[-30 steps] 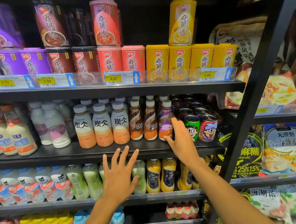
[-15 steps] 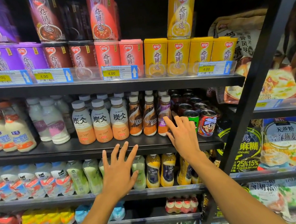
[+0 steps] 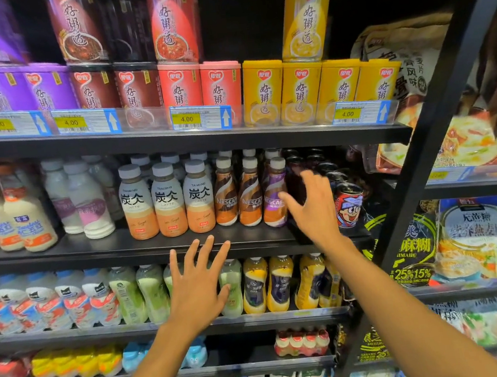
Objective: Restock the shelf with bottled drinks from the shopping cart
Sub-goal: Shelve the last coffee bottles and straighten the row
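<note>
On the middle black shelf (image 3: 94, 250) stand three latte bottles (image 3: 167, 200) and brown Nescafe bottles (image 3: 249, 193), with a purple Nescafe bottle (image 3: 272, 195) at the right end. My right hand (image 3: 313, 206) hovers just right of the purple bottle, fingers spread, thumb near its label, holding nothing. It hides part of the cans behind. My left hand (image 3: 197, 285) is spread flat below that shelf's front edge, in front of green and orange bottles (image 3: 256, 285) one shelf down. The shopping cart is out of view.
A red cartoon can (image 3: 348, 205) and dark cans stand right of my right hand. White milk bottles (image 3: 88, 205) fill the shelf's left. Porridge tubs (image 3: 301, 90) sit above. A black upright post (image 3: 437, 125) separates snack bags on the right.
My right hand has lifted off the purple bottle's base and moved up and right, with fingers spreading. My left hand has stayed spread in about the same place.
</note>
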Action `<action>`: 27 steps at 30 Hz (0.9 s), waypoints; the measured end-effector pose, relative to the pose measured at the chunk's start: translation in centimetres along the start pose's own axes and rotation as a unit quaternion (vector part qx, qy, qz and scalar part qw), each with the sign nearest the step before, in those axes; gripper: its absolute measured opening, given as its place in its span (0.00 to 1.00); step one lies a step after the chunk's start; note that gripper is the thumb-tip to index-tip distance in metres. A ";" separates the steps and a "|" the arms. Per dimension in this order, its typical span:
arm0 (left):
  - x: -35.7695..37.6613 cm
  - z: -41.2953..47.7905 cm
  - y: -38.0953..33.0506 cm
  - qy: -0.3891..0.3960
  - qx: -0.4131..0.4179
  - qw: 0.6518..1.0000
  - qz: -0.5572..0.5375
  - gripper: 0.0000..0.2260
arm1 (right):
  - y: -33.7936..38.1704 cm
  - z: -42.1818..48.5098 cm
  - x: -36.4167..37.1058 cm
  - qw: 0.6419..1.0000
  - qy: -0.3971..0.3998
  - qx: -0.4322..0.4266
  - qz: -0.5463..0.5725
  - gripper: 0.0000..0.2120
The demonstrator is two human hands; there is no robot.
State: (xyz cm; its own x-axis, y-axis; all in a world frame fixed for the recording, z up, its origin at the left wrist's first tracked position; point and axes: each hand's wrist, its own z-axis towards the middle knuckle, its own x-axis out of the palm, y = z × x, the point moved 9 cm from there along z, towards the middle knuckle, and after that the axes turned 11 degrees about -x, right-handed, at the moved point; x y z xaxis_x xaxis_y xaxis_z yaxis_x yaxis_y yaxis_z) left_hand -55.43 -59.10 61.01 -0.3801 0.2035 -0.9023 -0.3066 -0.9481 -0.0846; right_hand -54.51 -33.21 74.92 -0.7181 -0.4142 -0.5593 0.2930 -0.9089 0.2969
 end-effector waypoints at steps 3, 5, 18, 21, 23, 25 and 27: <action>0.0 0.0 0.0 0.000 0.001 1.000 0.000 0.44 | -2.3 4.0 -0.4 0.986 0.013 0.134 0.099 0.24; -0.1 0.0 0.0 0.000 0.001 1.000 0.001 0.44 | -2.6 6.3 -0.1 0.980 0.048 0.140 0.134 0.26; -0.2 0.1 0.1 0.011 -0.002 1.000 0.010 0.43 | -0.9 8.6 0.9 0.971 0.165 0.061 0.164 0.17; -0.2 0.1 0.0 0.010 -0.001 1.000 0.014 0.43 | -0.9 8.4 0.6 0.968 0.164 0.068 0.178 0.16; -0.2 0.1 0.0 0.010 -0.001 1.000 0.015 0.43 | -1.1 8.2 0.6 0.970 0.154 0.072 0.173 0.16; -0.2 0.1 0.0 0.007 0.001 1.000 0.015 0.43 | -1.1 8.0 0.6 0.970 0.139 0.070 0.187 0.15; -0.2 0.1 0.1 0.008 0.002 1.000 0.013 0.43 | -1.1 7.9 0.5 0.971 0.126 0.074 0.192 0.15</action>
State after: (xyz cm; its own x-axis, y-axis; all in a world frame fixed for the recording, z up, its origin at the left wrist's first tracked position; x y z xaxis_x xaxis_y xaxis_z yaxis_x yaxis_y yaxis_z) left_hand -55.50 -59.20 61.22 -0.3731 0.1746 -0.9112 -0.2995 -0.9522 -0.0598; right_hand -60.23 -32.03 80.42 -0.3917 -0.7363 -0.5517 0.4013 -0.6763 0.6177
